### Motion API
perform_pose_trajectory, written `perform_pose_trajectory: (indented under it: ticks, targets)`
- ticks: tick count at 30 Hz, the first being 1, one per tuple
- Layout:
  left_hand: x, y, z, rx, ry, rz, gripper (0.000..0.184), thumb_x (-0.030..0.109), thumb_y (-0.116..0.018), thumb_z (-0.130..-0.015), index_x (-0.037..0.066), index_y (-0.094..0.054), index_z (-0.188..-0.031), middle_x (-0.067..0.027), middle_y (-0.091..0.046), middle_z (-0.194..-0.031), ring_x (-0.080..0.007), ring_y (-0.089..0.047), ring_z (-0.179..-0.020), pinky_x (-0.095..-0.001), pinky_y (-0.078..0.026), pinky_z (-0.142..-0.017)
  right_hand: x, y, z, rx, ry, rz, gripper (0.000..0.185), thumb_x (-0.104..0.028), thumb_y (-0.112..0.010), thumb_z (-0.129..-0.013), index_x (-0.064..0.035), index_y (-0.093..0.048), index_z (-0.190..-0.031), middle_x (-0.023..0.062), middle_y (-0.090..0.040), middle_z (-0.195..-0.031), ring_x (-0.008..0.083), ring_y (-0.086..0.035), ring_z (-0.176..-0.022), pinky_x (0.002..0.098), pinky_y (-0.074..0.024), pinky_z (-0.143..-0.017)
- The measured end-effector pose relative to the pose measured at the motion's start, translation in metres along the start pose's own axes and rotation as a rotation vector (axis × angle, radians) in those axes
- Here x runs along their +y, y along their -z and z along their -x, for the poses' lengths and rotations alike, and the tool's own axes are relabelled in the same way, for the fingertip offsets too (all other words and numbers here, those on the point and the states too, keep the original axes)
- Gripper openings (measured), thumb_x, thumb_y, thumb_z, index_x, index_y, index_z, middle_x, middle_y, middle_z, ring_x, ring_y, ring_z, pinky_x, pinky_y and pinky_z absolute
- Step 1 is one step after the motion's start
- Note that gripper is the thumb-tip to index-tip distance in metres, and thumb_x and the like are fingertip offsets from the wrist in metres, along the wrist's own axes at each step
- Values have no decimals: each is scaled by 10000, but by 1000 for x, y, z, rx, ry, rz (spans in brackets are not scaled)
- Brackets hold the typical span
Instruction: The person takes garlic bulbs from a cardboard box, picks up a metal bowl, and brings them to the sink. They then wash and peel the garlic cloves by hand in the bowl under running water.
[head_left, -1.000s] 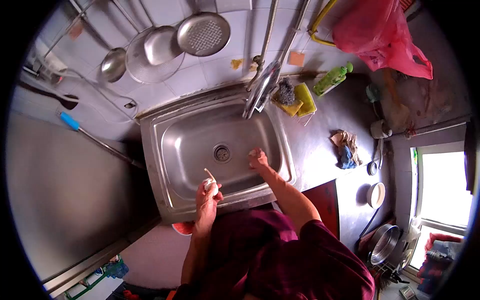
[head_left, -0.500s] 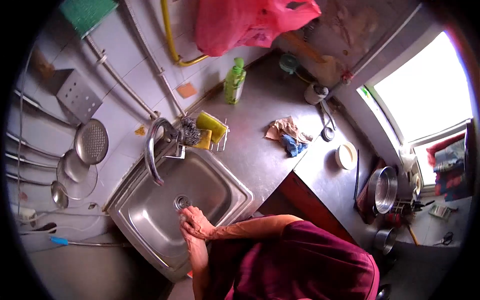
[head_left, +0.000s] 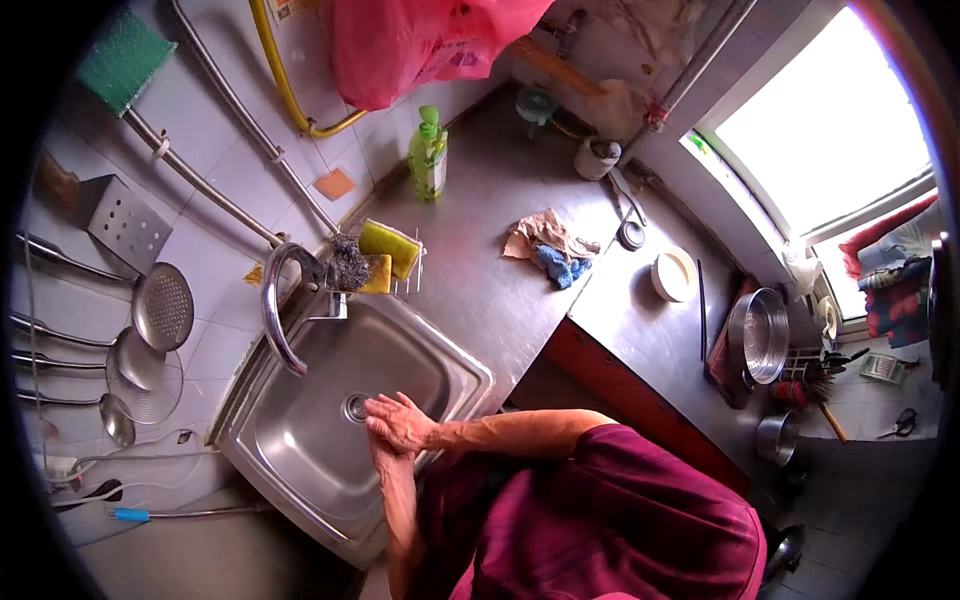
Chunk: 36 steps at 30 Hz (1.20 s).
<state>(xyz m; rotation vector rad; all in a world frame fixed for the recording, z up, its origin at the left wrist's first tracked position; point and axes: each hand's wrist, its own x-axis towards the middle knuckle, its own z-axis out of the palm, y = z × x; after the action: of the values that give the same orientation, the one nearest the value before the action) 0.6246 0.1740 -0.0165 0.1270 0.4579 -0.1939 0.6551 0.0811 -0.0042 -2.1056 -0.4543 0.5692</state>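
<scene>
My right hand [head_left: 402, 423] lies across my left hand [head_left: 385, 456], palm against it, over the near side of the steel sink [head_left: 310, 465]. The right fingers are stretched out, some a little apart. Most of the left hand's fingers are hidden beneath the right. No object shows between the hands. Just beyond the fingertips is the drain [head_left: 355, 408]. The curved faucet [head_left: 272, 310] reaches over the basin, with no water stream visible. Behind the faucet, a rack holds a steel scourer [head_left: 348, 264] and yellow sponges [head_left: 390, 248].
On the counter are a green soap bottle [head_left: 429, 160], crumpled cloths [head_left: 550, 245] and a cream bowl [head_left: 674, 275]. Ladles and a skimmer [head_left: 162, 305] hang on the left wall. A pink plastic bag [head_left: 420, 45] hangs above. A steel pot [head_left: 762, 335] stands at right.
The view has shifted, so the surroundings appear further left. My right hand's fingers, bent over the left hand before, are now straighter and more apart. The hands remain together over the sink.
</scene>
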Motion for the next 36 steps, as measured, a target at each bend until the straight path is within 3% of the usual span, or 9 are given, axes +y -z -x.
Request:
perform_pose_trajectory:
  ticks: [3, 4, 5, 9, 13, 16, 22, 30, 36]
  targets:
    - [32, 92, -33, 216, 184, -239, 227, 334, -637, -914, 148, -661, -1043, -27, -690, -1060, -169, -651, -981, -368, -535, -903, 20, 19, 6, 85, -75, -56, 658, -474, -296, -1048, -36, -237, -1535, 218, -394, -1505, 384, -335, -1417, 489, -226, -1182]
    - [33, 57, -30, -13, 202, -487, 157, 301, -662, -885, 145, -654, -898, -20, -680, -895, -157, -658, -776, -305, -548, -683, 29, 21, 12, 165, -98, -156, 663, -452, -331, -1046, -9, -229, -1529, 258, -387, -1493, 389, -344, -1407, 438, -274, -1169]
    - [8, 12, -23, 299, -69, -648, 152, 285, -660, -897, 141, -625, -861, -2, -630, -784, -149, -609, -623, -270, -485, -536, 31, 26, 22, 276, -76, -222, 607, -413, -367, -1044, 5, -339, -1483, 252, -462, -1438, 383, -416, -1360, 413, -338, -1134]
    - [7, 36, -49, 453, -190, -1040, 195, 306, -629, -923, 139, -532, -893, -14, -546, -698, -142, -501, -500, -278, -405, -438, 53, 70, 55, 56, -154, -20, 492, -383, -496, -992, -2, -564, -1295, 218, -597, -1274, 355, -539, -1241, 432, -427, -1055]
    - [14, 79, -90, 606, -251, -1425, 283, 289, -715, -857, 74, -643, -1026, -26, -645, -810, -169, -608, -720, -326, -504, -634, 80, 83, 96, -40, 208, 655, 576, -356, -632, -876, -90, -524, -1376, 143, -433, -1489, 303, -261, -1467, 519, -182, -1202]
    - [13, 97, -116, 671, -451, -1788, 350, 292, -691, -812, 46, -653, -1058, -132, -714, -882, -305, -691, -847, -410, -534, -772, 69, 87, 103, -55, 208, 494, 681, -277, -687, -842, -116, -436, -1455, 122, -295, -1578, 316, -181, -1496, 523, -125, -1216]
    - [15, 164, -144, 576, -227, -1682, 478, 279, -668, -864, 108, -581, -1302, -80, -696, -1037, -218, -656, -945, -357, -514, -844, 65, 85, 94, -82, 205, 495, 714, -246, -716, -804, -124, -438, -1450, 149, -305, -1565, 384, -208, -1475, 546, -163, -1199]
    - [15, 140, -91, 655, -379, -1847, 532, 65, -546, -915, 72, -452, -1439, -101, -681, -1024, -179, -635, -880, -295, -529, -770, 69, 88, 85, -141, 268, 609, 590, -317, -697, -833, -123, -541, -1367, 126, -447, -1475, 325, -241, -1471, 544, -118, -1215]
    - [6, 88, -11, 610, -646, -1000, 467, 69, -548, -963, 52, -441, -1417, -57, -685, -958, -115, -616, -696, -246, -525, -642, 49, 97, 43, -470, 323, 886, 489, -448, -685, -830, -115, -663, -1187, 41, -644, -1206, 265, -387, -1393, 539, -39, -1223]
